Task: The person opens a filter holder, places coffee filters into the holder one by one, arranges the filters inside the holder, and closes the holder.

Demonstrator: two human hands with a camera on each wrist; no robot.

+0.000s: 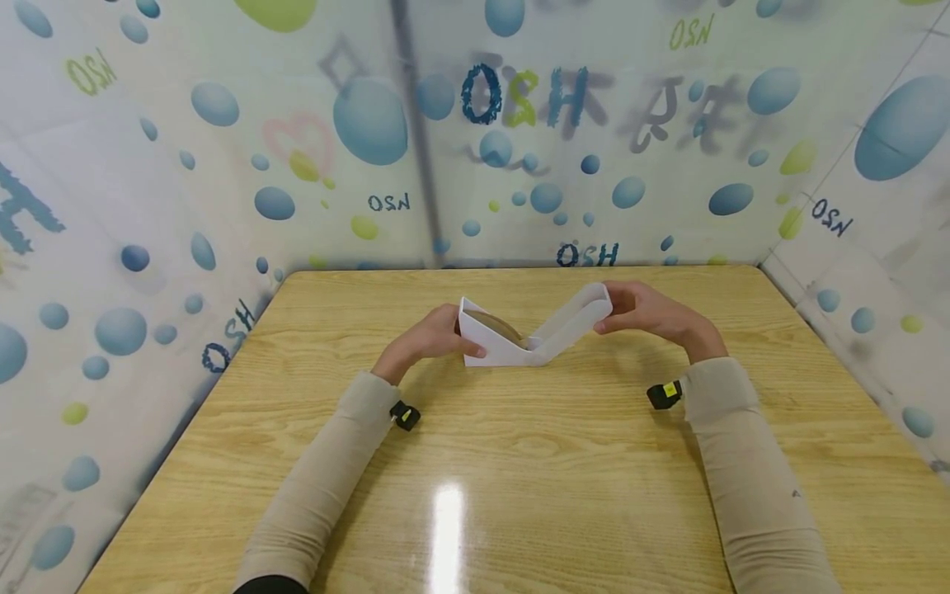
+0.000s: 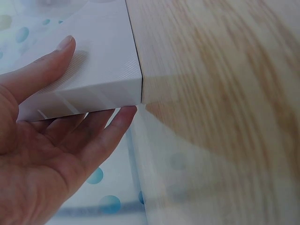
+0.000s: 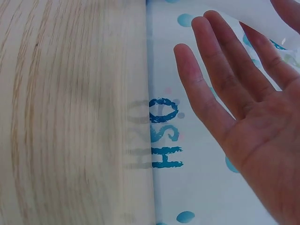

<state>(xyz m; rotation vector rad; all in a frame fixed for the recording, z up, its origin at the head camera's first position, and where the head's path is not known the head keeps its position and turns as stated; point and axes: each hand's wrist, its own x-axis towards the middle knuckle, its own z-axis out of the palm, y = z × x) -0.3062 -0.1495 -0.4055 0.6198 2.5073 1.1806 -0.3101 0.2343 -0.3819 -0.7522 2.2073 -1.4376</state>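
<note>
A white box (image 1: 496, 350) stands on the table toward its far side, its hinged lid (image 1: 575, 328) swung up and out to the right. Inside sits a brown thing with a curved top edge (image 1: 499, 325); its kind cannot be made out. My left hand (image 1: 436, 332) grips the box's left end, thumb on the front face. In the left wrist view, that hand (image 2: 51, 154) has its fingers along the narrow side of the box (image 2: 103, 51). My right hand (image 1: 651, 312) holds the lid's outer end between thumb and fingers. The right wrist view shows this hand's (image 3: 253, 112) fingers fairly straight.
The wood-grained table (image 1: 549, 478) spreads out in front of the box. A patterned sheet (image 1: 490, 206) with blue and green spots hangs behind the table and at both sides. Each sleeve cuff carries a small black camera (image 1: 664, 395).
</note>
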